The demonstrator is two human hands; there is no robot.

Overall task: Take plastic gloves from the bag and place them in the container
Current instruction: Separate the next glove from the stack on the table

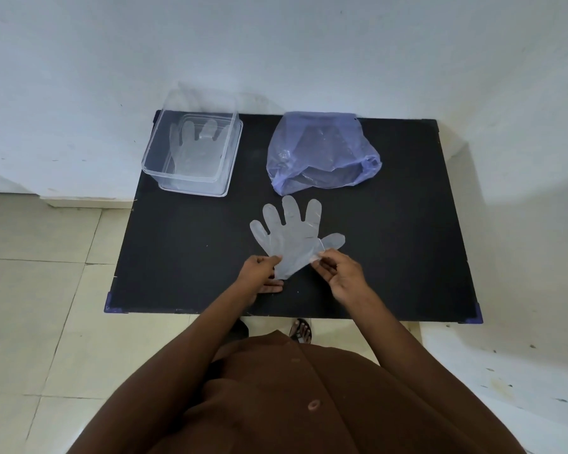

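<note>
Clear plastic glove (pixel 292 239) lies flat on the table (pixel 184 257), fingers pointing away from you. Both hands pinch its cuff: left hand (pixel 259 273), right hand (pixel 340 273). The container (pixel 164 165) (1 glove inside) sits far-left, nearer your left hand.

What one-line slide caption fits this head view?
Both hands, left and right, pinch a clear plastic glove's cuff on the black table; another lies in the clear rectangular container.

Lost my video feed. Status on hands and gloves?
Left hand and right hand pinch plastic glove cuff, flat on table. One glove in container. Path clear.
</note>
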